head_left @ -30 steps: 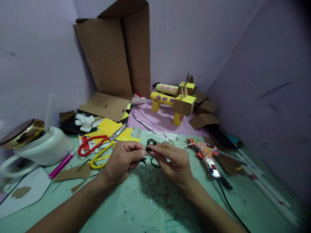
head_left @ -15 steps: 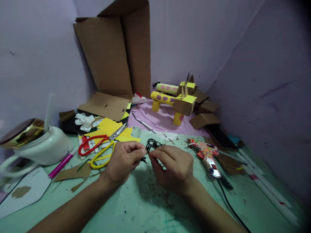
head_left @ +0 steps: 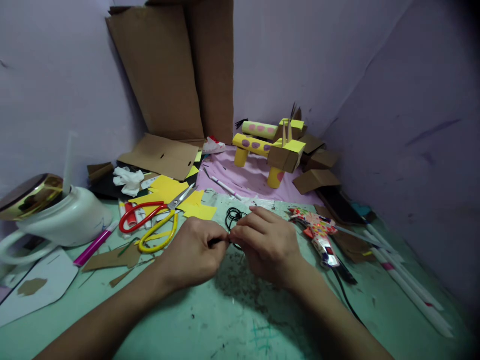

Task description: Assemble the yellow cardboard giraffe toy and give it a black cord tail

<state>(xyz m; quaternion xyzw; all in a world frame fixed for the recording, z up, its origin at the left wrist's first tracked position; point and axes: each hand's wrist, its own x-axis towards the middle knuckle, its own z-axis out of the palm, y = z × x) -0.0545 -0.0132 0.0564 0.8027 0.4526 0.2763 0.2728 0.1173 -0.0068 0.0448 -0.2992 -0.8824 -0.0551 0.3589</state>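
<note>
Thin black cord (head_left: 234, 215) shows in loops just beyond the fingers, at the middle of the table. My left hand (head_left: 200, 250) is closed in a fist, thumb and forefinger pinching the cord. Against it, my right hand (head_left: 264, 242) is closed too, its fingertips on the cord right beside the left thumb. The part of the cord between the two hands is mostly hidden. Left of my left hand lie scissors (head_left: 172, 207) with one red and one yellow handle, blades apart, over yellow paper scraps (head_left: 200, 205).
A patterned glue gun (head_left: 320, 235) with a cable lies at right, near white sticks (head_left: 412, 295). Two yellow cardboard animals (head_left: 285, 155) stand at the back on pink cloth. A white mug (head_left: 82, 215), a purple marker (head_left: 93, 247) and a cardboard sheet (head_left: 161, 155) are at left.
My left hand has rolled over, its back now facing up, and curled into a fist. My right fingers have come over the cord, covering more of it. The view has tilted slightly down.
</note>
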